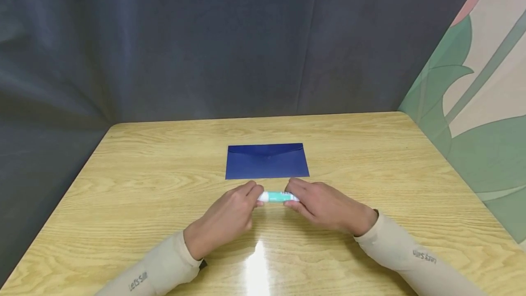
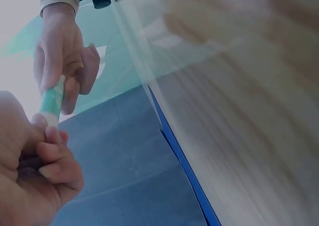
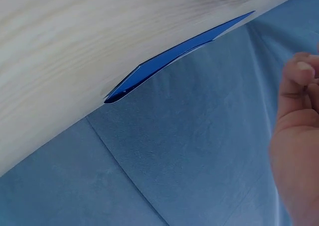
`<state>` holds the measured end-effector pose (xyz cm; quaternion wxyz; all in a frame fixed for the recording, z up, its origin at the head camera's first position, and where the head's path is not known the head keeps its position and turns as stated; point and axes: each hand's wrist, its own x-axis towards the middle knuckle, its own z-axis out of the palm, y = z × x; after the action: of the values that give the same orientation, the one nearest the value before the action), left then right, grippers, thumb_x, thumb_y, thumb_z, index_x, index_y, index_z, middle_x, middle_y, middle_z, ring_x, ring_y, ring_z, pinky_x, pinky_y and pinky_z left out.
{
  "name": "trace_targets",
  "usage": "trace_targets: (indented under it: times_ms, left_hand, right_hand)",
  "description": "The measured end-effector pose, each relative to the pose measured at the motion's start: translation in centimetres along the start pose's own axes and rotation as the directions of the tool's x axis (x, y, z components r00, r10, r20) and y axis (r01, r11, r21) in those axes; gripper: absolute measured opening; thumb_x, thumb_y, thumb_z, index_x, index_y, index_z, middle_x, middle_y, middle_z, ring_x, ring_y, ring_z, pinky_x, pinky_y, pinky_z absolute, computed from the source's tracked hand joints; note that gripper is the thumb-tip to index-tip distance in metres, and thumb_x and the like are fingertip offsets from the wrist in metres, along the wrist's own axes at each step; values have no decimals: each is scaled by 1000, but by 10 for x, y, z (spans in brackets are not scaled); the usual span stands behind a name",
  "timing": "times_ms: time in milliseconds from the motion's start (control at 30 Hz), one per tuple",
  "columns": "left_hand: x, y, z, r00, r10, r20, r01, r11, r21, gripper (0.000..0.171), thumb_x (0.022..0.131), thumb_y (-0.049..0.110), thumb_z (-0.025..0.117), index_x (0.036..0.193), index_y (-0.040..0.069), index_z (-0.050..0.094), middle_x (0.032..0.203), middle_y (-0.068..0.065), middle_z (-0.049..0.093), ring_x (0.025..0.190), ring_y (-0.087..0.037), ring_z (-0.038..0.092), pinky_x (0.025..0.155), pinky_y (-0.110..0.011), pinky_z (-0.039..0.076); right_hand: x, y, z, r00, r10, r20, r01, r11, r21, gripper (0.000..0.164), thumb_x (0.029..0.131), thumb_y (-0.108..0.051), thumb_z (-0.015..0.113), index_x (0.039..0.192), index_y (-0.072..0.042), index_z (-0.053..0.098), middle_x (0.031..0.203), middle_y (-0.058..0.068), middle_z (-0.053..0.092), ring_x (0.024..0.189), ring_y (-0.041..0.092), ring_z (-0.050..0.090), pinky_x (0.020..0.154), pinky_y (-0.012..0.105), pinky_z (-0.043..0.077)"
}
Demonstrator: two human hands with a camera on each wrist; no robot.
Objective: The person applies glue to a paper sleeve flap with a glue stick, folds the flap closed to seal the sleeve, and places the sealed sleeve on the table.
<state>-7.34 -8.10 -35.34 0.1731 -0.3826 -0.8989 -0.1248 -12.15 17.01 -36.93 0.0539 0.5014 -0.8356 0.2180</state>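
Note:
A teal glue stick (image 1: 276, 197) with white ends lies crosswise between both hands, held above the tabletop. My left hand (image 1: 231, 210) pinches its white left end between thumb and curled fingers. On the other end, my right hand (image 1: 330, 207) grips it with thumb and fingers. The left wrist view shows the teal barrel (image 2: 52, 102) running from one hand to the other. Just beyond the hands, a dark blue envelope (image 1: 267, 164) lies on the table, its flap along the far side. Part of a hand (image 3: 299, 136) shows at the right edge of the right wrist view.
The wood-grain table (image 1: 135, 177) reaches back to a dark grey curtain (image 1: 213, 49), which also hangs along the left. A wall with painted leaves (image 1: 489, 159) borders the right side. Light reflects off the tabletop near the front.

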Motion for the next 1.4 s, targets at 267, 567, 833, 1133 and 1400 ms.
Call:
trace_targets:
  times_ms: [267,567,833,1133,1400]
  left_hand:
    - [2,-6,2,999,-37,13,36,999,31,14,95,11,66,104,2,62,86,-1,60,72,-9,56,66,-19,54]
    - [2,-8,7,996,-87,28,86,995,58,14,93,19,71,103,9,68,88,2,64,75,-11,61,68,-24,55]
    - [-4,-14,7,977,-152,152,135,984,116,31,95,30,68,114,6,72,101,-3,68,89,-18,63,80,-33,55]
    - [-8,-21,5,929,-216,302,195,976,97,38,96,35,66,122,7,68,126,-11,64,110,-28,61,89,-42,54]
    - [-9,-22,3,907,-225,356,207,974,90,37,98,37,62,121,9,68,127,-8,64,115,-28,61,95,-44,52]
  right_hand:
    - [5,-2,4,994,-44,-104,27,986,-163,17,103,-34,53,101,-17,58,85,-11,48,69,0,41,62,14,41]
    - [5,-2,4,978,-104,-180,68,978,-195,14,98,-28,62,110,-20,64,92,-11,60,69,0,46,59,14,43]
    - [-4,8,3,958,10,-286,-126,912,-390,16,85,-19,68,100,-15,66,76,-5,54,56,5,42,50,19,39]
    - [-16,42,-10,906,229,-356,-380,812,-443,22,84,-14,71,104,-13,65,73,1,55,51,10,40,42,22,31]
    - [-18,50,-15,919,271,-285,-381,796,-471,26,81,-13,77,104,-13,65,76,4,56,52,13,46,43,26,38]
